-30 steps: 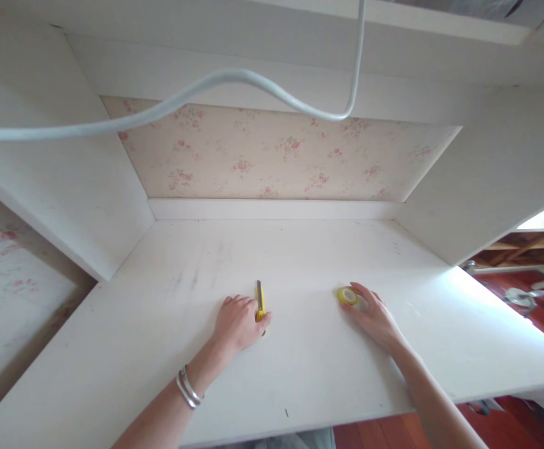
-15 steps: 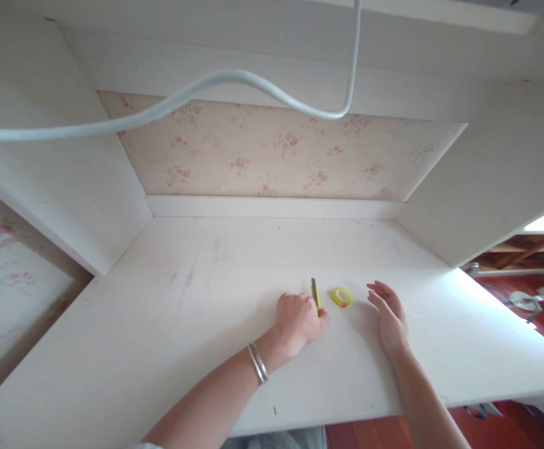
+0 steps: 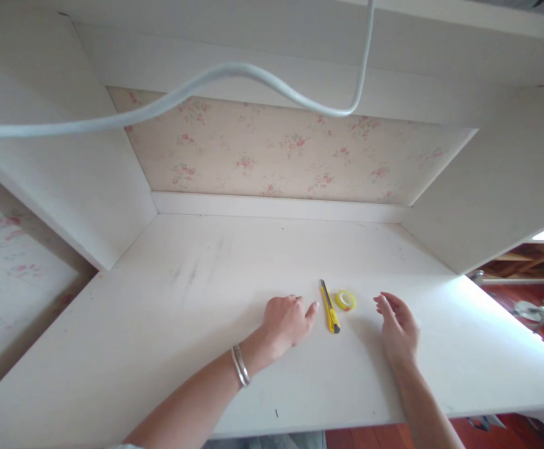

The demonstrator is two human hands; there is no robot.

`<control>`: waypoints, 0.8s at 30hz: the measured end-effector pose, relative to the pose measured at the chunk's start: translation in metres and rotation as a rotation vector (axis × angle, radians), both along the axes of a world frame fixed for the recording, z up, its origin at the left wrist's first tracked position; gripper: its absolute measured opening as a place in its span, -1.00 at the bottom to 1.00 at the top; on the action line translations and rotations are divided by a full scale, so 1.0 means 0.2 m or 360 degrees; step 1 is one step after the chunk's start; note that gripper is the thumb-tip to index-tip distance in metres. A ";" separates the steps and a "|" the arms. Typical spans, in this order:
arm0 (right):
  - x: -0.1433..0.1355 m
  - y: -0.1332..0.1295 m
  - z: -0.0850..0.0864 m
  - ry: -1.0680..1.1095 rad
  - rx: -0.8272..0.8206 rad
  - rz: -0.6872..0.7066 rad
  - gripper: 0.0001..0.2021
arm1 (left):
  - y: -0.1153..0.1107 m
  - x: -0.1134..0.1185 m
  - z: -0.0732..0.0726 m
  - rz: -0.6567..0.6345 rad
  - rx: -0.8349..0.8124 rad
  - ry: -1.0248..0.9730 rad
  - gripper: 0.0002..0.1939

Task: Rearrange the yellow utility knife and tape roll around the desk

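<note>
A yellow utility knife (image 3: 330, 307) lies on the white desktop, its dark end pointing away from me. Just to its right rests a small roll of yellow tape (image 3: 346, 300), flat on its side. My left hand (image 3: 289, 320) is left of the knife and apart from it; the thumb stands away from the curled fingers and nothing is in it. On the other side, right of the tape, my right hand (image 3: 399, 325) hovers with loosely bent fingers, holding nothing. A silver bangle (image 3: 240, 366) circles my left wrist.
The white desktop (image 3: 197, 349) carries dark smudges at its left. White side panels (image 3: 481, 181) flank it, with floral wallpaper (image 3: 262, 156) behind. Across the upper view hangs a white cable (image 3: 234, 70). Reddish wooden floor (image 3: 365, 436) shows below the front edge.
My left hand has let go of the utility knife and moved left, leaving it on the desktop beside the tape. My right hand's fingers have curled in slightly. The view has shifted a little.
</note>
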State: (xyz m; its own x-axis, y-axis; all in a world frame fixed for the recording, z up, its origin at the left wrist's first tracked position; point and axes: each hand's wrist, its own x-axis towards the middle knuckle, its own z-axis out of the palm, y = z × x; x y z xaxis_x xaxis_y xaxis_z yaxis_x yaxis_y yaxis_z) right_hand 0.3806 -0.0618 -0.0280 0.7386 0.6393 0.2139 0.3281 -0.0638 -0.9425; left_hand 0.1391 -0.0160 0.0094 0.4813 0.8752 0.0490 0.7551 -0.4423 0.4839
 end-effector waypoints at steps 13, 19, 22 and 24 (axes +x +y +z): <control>-1.16 0.25 0.19 0.0057 -0.0304 0.1451 -0.49 | 0.14 -0.62 -0.01 0.0242 -0.0561 -0.0952 -0.45; -1.33 0.40 0.05 0.0363 -0.0296 0.1311 -0.50 | 0.18 -0.64 -0.06 0.0383 -0.0608 -0.1063 -0.54; -1.32 0.40 0.00 0.0378 -0.0267 0.1325 -0.52 | 0.20 -0.65 -0.08 0.0329 -0.0584 -0.1011 -0.53; -1.30 0.39 -0.01 0.0390 -0.0262 0.1337 -0.52 | 0.20 -0.65 -0.08 0.0314 -0.0548 -0.0956 -0.53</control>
